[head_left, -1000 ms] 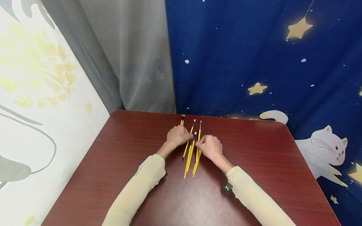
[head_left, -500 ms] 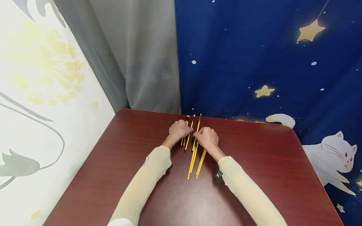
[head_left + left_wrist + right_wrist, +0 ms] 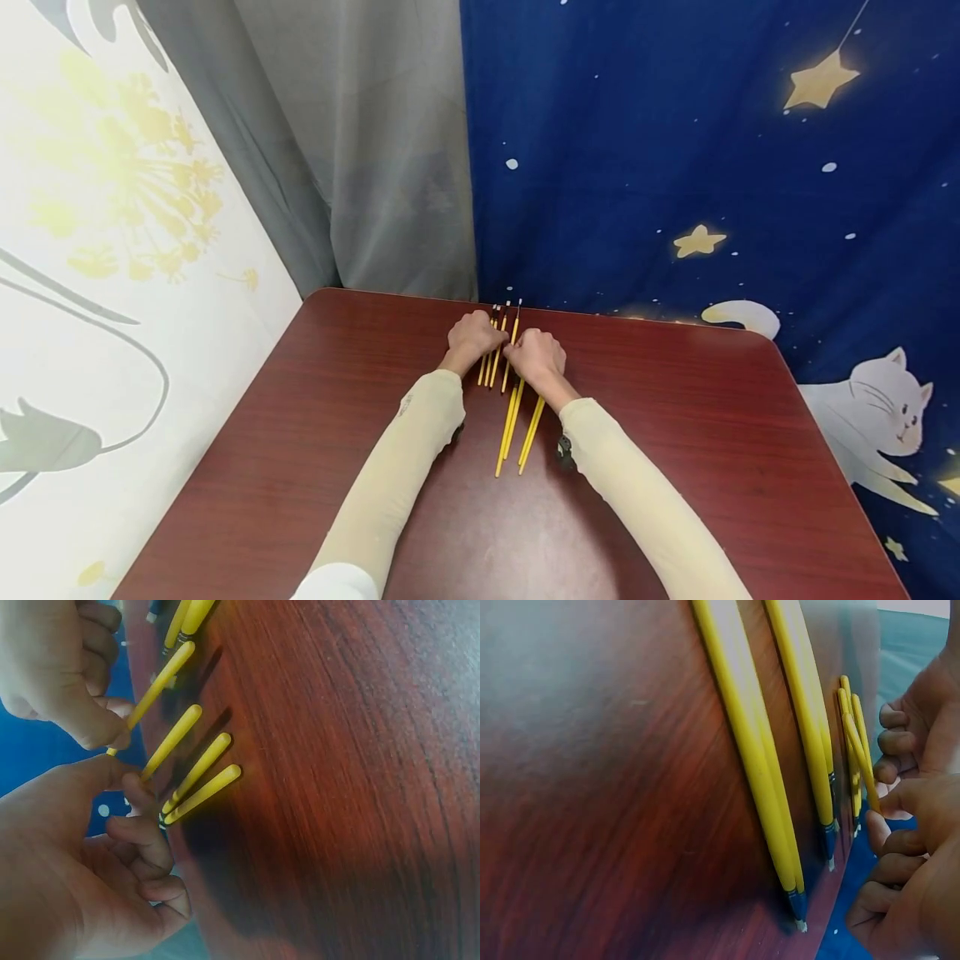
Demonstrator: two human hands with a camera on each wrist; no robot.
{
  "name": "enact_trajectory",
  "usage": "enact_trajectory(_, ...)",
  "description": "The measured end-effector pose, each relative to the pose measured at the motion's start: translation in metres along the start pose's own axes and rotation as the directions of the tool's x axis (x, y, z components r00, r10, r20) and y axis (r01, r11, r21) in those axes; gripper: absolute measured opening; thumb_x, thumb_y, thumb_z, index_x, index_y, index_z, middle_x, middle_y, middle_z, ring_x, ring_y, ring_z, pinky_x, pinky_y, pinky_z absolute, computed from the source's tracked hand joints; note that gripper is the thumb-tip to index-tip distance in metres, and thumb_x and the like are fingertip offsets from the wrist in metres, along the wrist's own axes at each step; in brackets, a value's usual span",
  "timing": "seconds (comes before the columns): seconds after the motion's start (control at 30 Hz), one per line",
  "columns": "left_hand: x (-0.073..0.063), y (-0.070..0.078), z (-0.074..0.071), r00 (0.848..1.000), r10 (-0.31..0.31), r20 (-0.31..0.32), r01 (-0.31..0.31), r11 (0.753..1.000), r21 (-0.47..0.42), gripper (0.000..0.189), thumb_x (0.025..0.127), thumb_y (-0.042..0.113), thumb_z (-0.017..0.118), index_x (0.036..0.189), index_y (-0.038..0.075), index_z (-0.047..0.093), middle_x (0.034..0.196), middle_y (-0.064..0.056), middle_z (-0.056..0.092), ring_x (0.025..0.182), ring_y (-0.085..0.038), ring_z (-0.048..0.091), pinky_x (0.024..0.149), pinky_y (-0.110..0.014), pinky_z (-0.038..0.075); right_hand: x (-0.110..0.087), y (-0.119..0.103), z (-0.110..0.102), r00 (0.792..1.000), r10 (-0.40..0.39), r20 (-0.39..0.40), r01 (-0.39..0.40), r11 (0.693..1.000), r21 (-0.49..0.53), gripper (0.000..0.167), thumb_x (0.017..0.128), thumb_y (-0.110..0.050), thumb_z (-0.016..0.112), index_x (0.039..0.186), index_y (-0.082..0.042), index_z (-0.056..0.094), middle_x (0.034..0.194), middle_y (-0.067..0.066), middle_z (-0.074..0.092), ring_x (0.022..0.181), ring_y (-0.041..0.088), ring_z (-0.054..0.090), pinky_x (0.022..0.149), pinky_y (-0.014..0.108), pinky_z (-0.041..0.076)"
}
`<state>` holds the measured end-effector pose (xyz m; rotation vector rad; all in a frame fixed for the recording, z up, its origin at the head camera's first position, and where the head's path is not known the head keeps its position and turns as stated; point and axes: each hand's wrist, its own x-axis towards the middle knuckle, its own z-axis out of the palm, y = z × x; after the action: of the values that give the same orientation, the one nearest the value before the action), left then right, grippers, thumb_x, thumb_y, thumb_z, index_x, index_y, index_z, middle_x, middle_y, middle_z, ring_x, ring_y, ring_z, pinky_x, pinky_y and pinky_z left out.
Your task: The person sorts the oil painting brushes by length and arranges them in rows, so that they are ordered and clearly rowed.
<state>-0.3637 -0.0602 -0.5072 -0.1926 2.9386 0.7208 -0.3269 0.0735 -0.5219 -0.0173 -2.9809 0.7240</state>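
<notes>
My right hand [image 3: 536,354] pinches a yellow-handled paintbrush [image 3: 862,761] between thumb and forefinger. Its handle end points toward me and its pale tip toward the table's back edge. Close on its left, my left hand [image 3: 475,335] has thumb and forefinger on another yellow paintbrush [image 3: 172,742], pinching it near its dark bristle end. Two more paintbrushes [image 3: 201,778] lie side by side beneath the left hand's curled fingers. The fingertips of both hands nearly meet in the left wrist view.
Nearer me on the dark red wooden table [image 3: 315,467] lie a pair of yellow paintbrushes [image 3: 510,425] and, to their right, another pair [image 3: 531,437]. A blue curtain [image 3: 585,167] and a grey curtain [image 3: 397,183] hang behind the table's back edge.
My right hand has taken hold of a paintbrush and moved it left toward the others. The left hand's paintbrush has shifted left beside the first two. The head view has also shifted slightly.
</notes>
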Motion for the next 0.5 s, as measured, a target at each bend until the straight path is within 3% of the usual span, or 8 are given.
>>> enact_trajectory(0.3, 0.0068, 0.0049, 0.0007, 1.000, -0.013, 0.014, 0.013, 1.000, 0.023, 0.028, 0.091, 0.039, 0.076, 0.080, 0.014, 0.071, 0.090, -0.009, 0.075, 0.076, -0.027, 0.067, 0.075, -0.044, 0.057, 0.0029, -0.0067, 0.0069, 0.999, 0.034, 0.017, -0.033, 0.998, -0.055, 0.034, 0.090, -0.033, 0.070, 0.065, -0.012, 0.061, 0.073, 0.012, 0.065, 0.064, 0.031, 0.063, 0.061, 0.047, 0.053)
enact_trajectory(0.5, 0.0038, 0.0056, 0.0004, 0.999, -0.035, 0.017, 0.035, 0.999, 0.037, 0.030, 0.092, 0.037, 0.075, 0.073, 0.015, 0.067, 0.082, -0.007, 0.071, 0.070, -0.026, 0.064, 0.068, -0.041, 0.055, 0.0066, -0.0103, 0.0103, 0.998, 0.047, 0.030, -0.045, 0.996, -0.072, 0.029, 0.092, -0.031, 0.069, 0.073, -0.010, 0.066, 0.078, 0.014, 0.068, 0.064, 0.030, 0.062, 0.061, 0.046, 0.053)
